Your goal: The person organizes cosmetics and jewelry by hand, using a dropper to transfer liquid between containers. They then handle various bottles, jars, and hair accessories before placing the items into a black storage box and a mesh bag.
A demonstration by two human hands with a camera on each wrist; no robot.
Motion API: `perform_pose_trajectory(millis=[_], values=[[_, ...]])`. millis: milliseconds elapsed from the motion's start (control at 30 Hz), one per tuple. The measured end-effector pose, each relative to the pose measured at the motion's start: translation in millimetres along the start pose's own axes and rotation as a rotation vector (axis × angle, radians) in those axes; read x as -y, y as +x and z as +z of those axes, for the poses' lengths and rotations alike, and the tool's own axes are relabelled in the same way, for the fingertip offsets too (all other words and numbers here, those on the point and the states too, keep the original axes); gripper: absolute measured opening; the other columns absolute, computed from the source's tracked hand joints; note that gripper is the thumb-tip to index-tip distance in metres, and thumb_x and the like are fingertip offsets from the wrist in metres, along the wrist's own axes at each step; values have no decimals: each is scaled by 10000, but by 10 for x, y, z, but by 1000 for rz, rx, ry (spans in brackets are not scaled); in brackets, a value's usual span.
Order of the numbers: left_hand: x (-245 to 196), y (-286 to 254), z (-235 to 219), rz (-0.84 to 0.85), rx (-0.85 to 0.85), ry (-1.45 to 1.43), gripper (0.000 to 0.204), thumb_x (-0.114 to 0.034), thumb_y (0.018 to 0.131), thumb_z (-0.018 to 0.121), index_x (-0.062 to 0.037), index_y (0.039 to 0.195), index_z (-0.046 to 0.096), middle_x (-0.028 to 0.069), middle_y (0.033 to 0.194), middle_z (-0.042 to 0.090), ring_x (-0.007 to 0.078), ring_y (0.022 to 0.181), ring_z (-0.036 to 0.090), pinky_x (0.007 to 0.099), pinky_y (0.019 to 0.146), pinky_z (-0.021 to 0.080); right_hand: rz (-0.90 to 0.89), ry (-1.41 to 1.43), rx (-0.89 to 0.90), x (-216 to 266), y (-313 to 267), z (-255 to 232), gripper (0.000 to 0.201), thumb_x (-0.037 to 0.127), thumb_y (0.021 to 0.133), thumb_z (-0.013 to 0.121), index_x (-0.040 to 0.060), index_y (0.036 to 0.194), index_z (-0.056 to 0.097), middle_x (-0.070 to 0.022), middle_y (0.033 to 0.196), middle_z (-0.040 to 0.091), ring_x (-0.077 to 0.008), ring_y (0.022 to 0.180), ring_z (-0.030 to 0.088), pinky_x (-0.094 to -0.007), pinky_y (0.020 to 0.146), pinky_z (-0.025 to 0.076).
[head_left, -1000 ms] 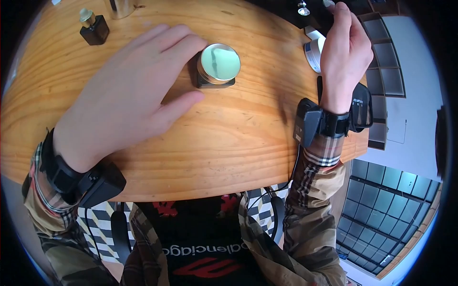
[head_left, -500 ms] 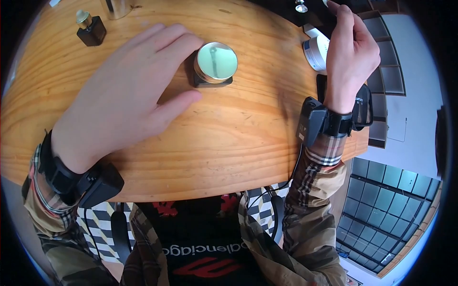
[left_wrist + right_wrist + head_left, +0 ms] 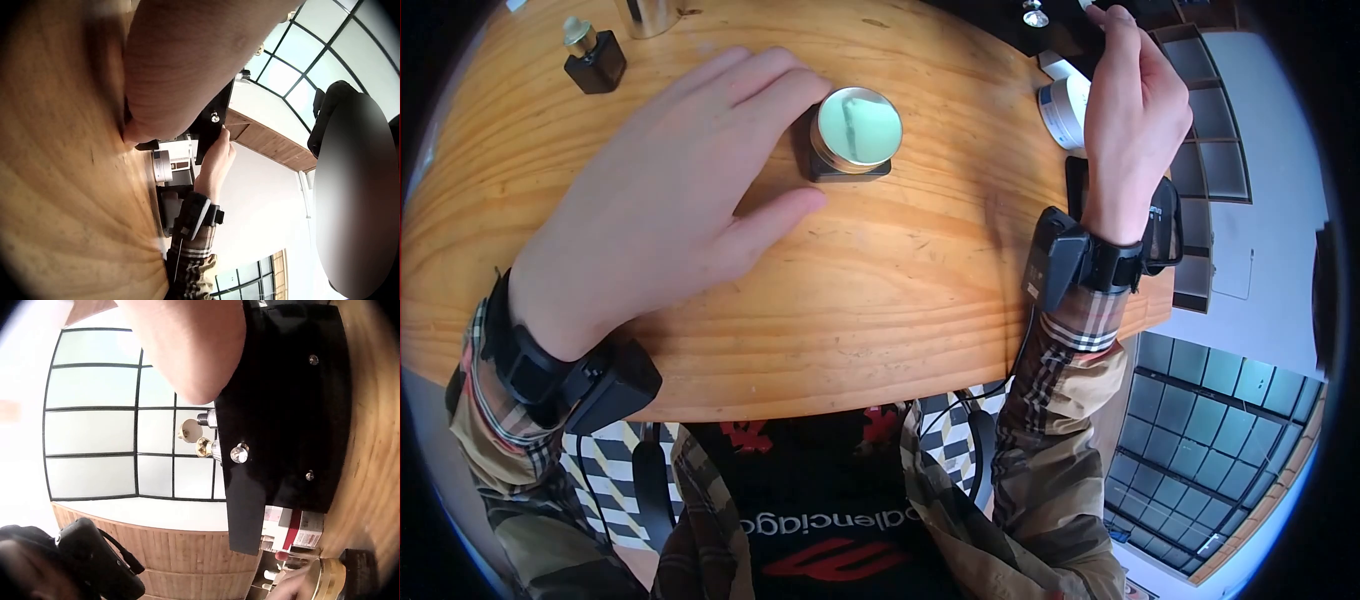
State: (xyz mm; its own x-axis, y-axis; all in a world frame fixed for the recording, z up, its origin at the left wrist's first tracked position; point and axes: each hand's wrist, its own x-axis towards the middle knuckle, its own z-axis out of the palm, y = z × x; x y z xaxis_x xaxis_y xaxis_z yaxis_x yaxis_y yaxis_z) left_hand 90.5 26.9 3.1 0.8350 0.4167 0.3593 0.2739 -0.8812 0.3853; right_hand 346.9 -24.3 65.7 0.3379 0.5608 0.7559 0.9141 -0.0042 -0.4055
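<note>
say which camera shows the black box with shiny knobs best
Right wrist: the black box faces it broadly, three knobs showing. Head shows a dark edge with one knob; left wrist, a partly hidden slice.

Light comes from the black-gridded, pale-paned window beyond the near right corner of the yellow-brown wooden counter, which is fairly bright. The round, shiny, gold-rimmed lid mirrors pale green glare. A soft shadow lies toward the counter's right edge. Fisheye distortion bows the counter's edges; the picture corners darken to black. Both wrist views show panes nearly washed out; the left's nearby wood looks blurred.
</note>
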Motion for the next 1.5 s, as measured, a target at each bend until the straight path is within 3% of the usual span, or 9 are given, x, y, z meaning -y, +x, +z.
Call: perform_pose_trajectory(millis=[333, 500, 633, 933, 1000, 1133, 1233, 1333, 1500], values=[[-1, -23, -1, -2, -6, -6, 520, -205, 887, 737, 10, 1315, 535, 181, 1301, 571, 392, 1205, 548, 415, 1025, 459, -81, -2, -65, -126, 0, 21, 335, 220, 1027, 601, -85, 969, 729, -86, 741, 711, -91, 705, 600, -281, 651, 475], [9, -28, 2, 8, -15, 17, 524, -205, 887, 738, 9, 1320, 535, 179, 1298, 572, 389, 1199, 550, 412, 1018, 462, -180, 55, -133, -235, 15, 62, 293, 188, 1018, 629, -82, 1001, 741, -93, 845, 755, -111, 816, 666, -255, 749, 506], [8, -42, 10, 5, -23, 10, 521, -201, 885, 740, 10, 1316, 538, 178, 1292, 575, 387, 1191, 551, 413, 1012, 463, -137, 42, -132, -174, 0, 47, 239, 142, 1012, 649, -79, 1029, 739, -85, 909, 760, -107, 862, 672, -244, 788, 512], [26, -52, 22, 12, -24, 7, 522, -203, 881, 738, 13, 1314, 541, 176, 1288, 577, 385, 1178, 552, 415, 1005, 462, -138, 405, -148, -208, 40, 67, 170, -42, 947, 701, -62, 1115, 714, -97, 994, 753, -141, 907, 720, -239, 844, 564], [25, -54, 23, 11, -26, 8, 522, -202, 880, 739, 14, 1313, 541, 175, 1287, 577, 385, 1179, 550, 415, 1006, 461, -142, 291, -218, -230, 34, 109, 172, -68, 947, 686, -62, 1117, 711, -103, 1008, 754, -149, 921, 730, -239, 857, 576], [16, -53, 12, 8, -12, 6, 520, -200, 879, 740, 16, 1308, 542, 175, 1283, 578, 385, 1183, 548, 415, 1010, 459, -163, 394, -307, -452, 98, 91, 92, 10, 929, 748, -44, 999, 725, -113, 991, 754, -166, 891, 742, -263, 816, 601], [23, -59, 14, 10, -14, 4, 519, -197, 877, 741, 16, 1307, 542, 176, 1282, 578, 384, 1183, 549, 414, 1011, 459, -298, 276, -354, -545, 134, 12, 243, 37, 904, 764, -34, 1134, 730, -122, 1004, 779, -145, 802, 735, -211, 758, 573], [24, -63, 21, 14, -27, 21, 513, -197, 875, 743, 9, 1302, 547, 172, 1276, 582, 383, 1180, 550, 415, 1005, 461, -307, 520, -490, -448, 132, -15, 158, -16, 877, 771, -74, 1010, 710, -183, 942, 765, -218, 834, 758, -266, 795, 624], [2, -32, 19, -33, -43, -43, 545, -200, 884, 751, -18, 1348, 531, 151, 1262, 592, 338, 1141, 578, 395, 986, 469, -392, 541, -576, -321, 110, -38, 163, -38, 887, 747, -98, 1023, 682, -206, 948, 756, -244, 836, 760, -280, 799, 633]])
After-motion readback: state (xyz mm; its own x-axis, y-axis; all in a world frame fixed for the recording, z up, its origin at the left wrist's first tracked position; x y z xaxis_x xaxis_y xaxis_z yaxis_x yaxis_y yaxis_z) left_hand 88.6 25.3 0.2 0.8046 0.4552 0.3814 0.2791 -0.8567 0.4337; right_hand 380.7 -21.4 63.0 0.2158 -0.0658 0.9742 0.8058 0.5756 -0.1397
